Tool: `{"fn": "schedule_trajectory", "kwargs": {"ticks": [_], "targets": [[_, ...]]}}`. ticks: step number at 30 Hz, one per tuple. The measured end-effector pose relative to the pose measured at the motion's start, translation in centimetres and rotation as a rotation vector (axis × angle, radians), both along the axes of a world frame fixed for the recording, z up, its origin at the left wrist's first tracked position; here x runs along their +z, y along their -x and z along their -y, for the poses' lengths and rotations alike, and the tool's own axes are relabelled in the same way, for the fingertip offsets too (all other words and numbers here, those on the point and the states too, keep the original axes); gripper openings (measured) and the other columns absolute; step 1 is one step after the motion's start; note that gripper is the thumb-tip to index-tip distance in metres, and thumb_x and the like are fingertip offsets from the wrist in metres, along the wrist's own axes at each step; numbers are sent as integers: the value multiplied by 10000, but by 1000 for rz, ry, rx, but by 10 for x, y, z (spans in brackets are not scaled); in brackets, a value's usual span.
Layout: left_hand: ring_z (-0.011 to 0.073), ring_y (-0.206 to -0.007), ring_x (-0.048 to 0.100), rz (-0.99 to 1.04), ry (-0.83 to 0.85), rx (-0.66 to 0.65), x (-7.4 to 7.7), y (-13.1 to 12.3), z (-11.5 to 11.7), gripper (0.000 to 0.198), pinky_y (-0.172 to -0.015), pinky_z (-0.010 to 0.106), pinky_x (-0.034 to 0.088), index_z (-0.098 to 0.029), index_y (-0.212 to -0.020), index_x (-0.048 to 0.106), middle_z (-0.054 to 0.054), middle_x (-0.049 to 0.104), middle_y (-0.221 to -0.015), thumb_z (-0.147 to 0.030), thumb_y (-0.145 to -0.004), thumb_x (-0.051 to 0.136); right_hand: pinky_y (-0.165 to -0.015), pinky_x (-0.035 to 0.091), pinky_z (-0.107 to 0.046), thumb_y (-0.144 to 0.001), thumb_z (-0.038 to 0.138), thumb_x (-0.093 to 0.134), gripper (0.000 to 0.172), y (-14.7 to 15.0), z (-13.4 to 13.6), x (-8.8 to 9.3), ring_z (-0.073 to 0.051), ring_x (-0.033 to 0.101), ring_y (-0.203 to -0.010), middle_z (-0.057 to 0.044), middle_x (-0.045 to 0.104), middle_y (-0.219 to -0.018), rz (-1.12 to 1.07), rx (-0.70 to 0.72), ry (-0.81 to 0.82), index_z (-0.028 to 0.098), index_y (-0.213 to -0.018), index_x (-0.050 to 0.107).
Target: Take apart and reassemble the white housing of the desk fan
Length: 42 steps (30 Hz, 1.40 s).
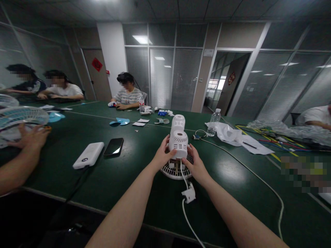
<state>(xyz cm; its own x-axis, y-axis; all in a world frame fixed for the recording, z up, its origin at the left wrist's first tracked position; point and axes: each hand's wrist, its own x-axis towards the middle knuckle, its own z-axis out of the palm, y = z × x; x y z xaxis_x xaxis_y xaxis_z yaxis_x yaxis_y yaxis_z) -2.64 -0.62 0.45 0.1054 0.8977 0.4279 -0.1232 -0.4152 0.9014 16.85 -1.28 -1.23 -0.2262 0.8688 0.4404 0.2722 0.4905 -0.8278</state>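
Observation:
A white fan motor housing (pixel 179 141) with vent slots sits in front of me, gripped from both sides. My left hand (pixel 165 151) is closed on its left side, the thumb on the lower edge. On the right side my right hand (pixel 193 160) holds it, thumb near the cord outlet. Under the housing lies a round white fan grille (pixel 173 174), partly covered. A second white vented part (pixel 178 121) stands just behind. From the housing a white cord (pixel 184 179) runs down to a white piece (pixel 189 193) near the table edge.
Left of me lie a power bank (pixel 89 155) and a phone (pixel 113 146). Blue fan blades (pixel 120 121) and a water bottle (pixel 214 122) stand farther back. At left, a co-worker's hand (pixel 31 136) touches another fan grille (pixel 23 115). Cables and plastic wrap (pixel 281 129) cover the right.

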Motion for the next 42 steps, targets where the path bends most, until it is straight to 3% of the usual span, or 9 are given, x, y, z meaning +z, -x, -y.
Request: {"fn": "schedule_trajectory", "kwargs": {"ticks": [8, 20, 27, 42], "targets": [[309, -1326, 426, 16, -11, -45, 1, -1, 1, 748, -1103, 488, 346, -213, -1418, 348, 131, 438, -1449, -528, -803, 636, -1125, 306, -538, -782, 474, 667, 817, 1, 4, 3, -287, 430, -1341, -126, 430, -1463, 23, -56, 1, 267, -1457, 256], [319, -1309, 440, 68, 31, -83, 4, 1, 5, 714, -1089, 482, 364, -189, -1399, 349, 145, 460, -1422, -488, -817, 634, -1114, 322, -536, -740, 442, 729, 798, 2, 7, 9, -276, 483, -1297, -130, 528, -1376, -168, 24, 70, 265, -1402, 320], [323, -1296, 445, 51, 21, -82, 1, 2, 4, 742, -1057, 476, 399, -206, -1369, 346, 146, 404, -1450, -493, -775, 684, -1108, 320, -534, -723, 417, 747, 758, 3, 15, 17, -283, 496, -1275, -123, 539, -1357, -250, 50, 117, 267, -1360, 366], [320, -1354, 362, 49, 62, -190, 11, 6, 12, 836, -1114, 470, 300, -244, -1457, 216, 124, 343, -1502, -401, -782, 683, -1110, 316, -526, -707, 401, 767, 739, 1, 17, 20, -280, 478, -1283, -99, 540, -1350, -278, 62, 152, 279, -1337, 401]]}}
